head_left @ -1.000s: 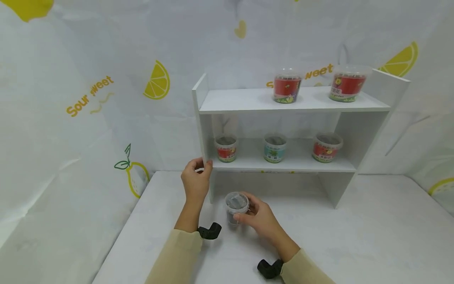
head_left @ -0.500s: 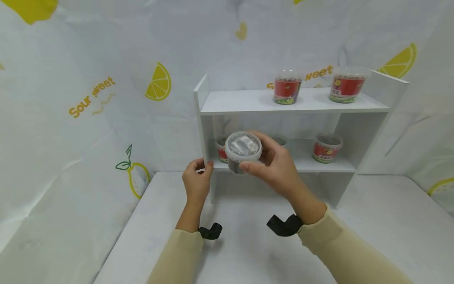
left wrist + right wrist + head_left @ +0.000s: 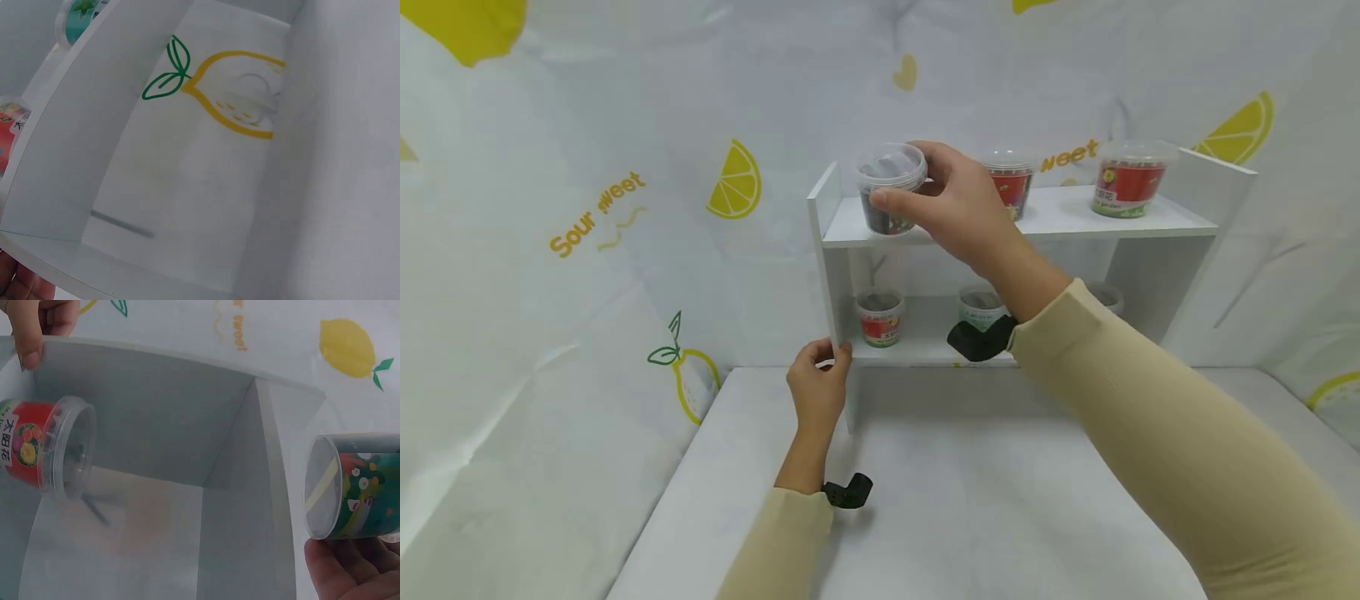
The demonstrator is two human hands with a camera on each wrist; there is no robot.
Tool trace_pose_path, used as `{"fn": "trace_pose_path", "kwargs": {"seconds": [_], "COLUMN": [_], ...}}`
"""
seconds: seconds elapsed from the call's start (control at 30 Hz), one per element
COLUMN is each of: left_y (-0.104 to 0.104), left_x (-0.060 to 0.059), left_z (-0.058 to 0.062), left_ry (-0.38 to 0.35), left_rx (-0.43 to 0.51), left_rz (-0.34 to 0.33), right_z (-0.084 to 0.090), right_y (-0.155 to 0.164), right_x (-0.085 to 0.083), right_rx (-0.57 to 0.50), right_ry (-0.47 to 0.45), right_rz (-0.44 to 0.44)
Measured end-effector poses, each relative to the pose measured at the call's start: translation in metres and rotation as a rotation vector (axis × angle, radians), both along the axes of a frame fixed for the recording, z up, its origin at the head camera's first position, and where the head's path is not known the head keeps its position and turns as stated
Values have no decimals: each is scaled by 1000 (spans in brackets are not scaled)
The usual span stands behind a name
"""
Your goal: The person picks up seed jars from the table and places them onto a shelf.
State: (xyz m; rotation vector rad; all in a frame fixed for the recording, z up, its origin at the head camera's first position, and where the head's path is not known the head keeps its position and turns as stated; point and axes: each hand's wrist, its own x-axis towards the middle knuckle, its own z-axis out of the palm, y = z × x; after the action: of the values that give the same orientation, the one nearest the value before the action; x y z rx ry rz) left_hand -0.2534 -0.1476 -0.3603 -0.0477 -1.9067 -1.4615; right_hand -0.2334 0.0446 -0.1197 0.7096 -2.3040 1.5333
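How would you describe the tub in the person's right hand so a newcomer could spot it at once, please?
Start at the white two-tier shelf unit on the table. At the left end of its top shelf, the right hand holds a small clear-lidded plastic tub with a dark label. Unlike the red-labelled tubs further right, it is dark and in a hand's grip.

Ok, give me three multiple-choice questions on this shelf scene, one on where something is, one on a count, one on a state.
1. Where is the dark cup in the right hand?
A. at the top shelf's left end
B. on the table
C. on the lower shelf

2. How many red-labelled cups stand on the top shelf, apart from the held one?
A. none
B. two
C. five

3. What is the left hand doing?
A. lying flat on the table
B. gripping the shelf's side panel
C. holding a cup

Answers: 1 A, it sits by the shelf's left end. 2 B, two are visible. 3 B, fingers curl round the panel.
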Motion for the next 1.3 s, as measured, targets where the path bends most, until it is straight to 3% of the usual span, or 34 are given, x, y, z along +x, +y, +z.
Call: {"fn": "trace_pose_path", "kwargs": {"seconds": [0.3, 0.7, 1.3], "left_y": [1, 0, -3], "left_x": [3, -1, -3], "left_z": [-2, 2, -1], "left_ry": [5, 32, 30], "left_rx": [23, 33, 2], "left_rz": [-18, -32, -24], "right_z": [14, 21, 16], "right_y": [-16, -26, -30], "right_x": [-32, -38, -40], "right_rx": [191, 288, 226], "right_ry": [-196, -309, -353], "right_rz": [-74, -199, -220]}}
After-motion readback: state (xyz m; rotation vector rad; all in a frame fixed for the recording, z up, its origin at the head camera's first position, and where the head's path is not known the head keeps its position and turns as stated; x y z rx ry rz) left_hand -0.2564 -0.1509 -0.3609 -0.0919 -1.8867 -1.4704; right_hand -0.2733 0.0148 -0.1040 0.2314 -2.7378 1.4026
